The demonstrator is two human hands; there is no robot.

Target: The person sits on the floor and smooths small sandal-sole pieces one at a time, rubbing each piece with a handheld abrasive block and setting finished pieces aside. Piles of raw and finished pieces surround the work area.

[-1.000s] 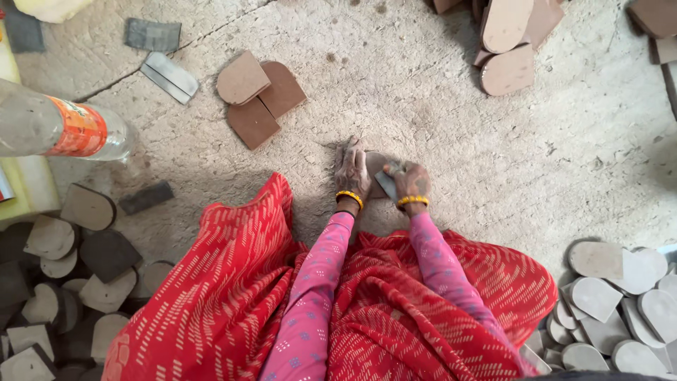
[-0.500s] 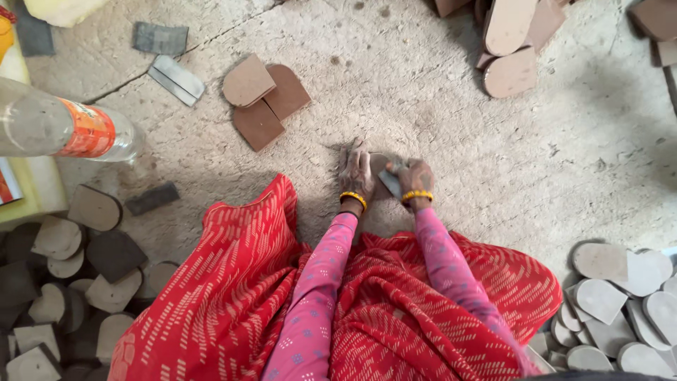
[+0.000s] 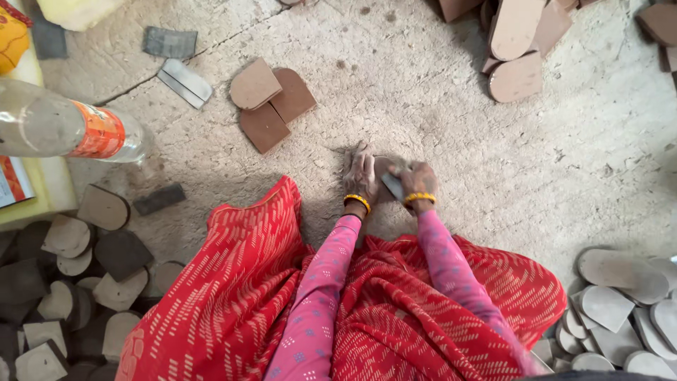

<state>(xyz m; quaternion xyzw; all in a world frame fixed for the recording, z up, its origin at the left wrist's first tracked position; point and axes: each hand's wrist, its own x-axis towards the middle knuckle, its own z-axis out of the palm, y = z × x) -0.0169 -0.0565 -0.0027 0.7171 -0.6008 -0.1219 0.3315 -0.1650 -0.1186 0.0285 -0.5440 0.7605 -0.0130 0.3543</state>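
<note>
A: From the head camera, what are the hands doing?

B: The left hand [image 3: 361, 175] lies flat, fingers spread, pressing a brown sole-shaped piece [image 3: 384, 166] onto the concrete floor [image 3: 493, 162]. The right hand [image 3: 416, 182] is closed around a small grey block [image 3: 392, 186], set against that piece.

A: How far along does it look?

B: Hard to judge. Three brown pieces [image 3: 271, 102] lie just ahead, a grey heap [image 3: 67, 282] sits at the left, and paler pieces [image 3: 620, 303] are stacked at the right. A clear bottle [image 3: 67, 130] lies nearby.

Both arms reach forward; left hand [image 3: 361, 175] lies flat, right hand [image 3: 417, 182] seemingly curled, fingers close together.
</note>
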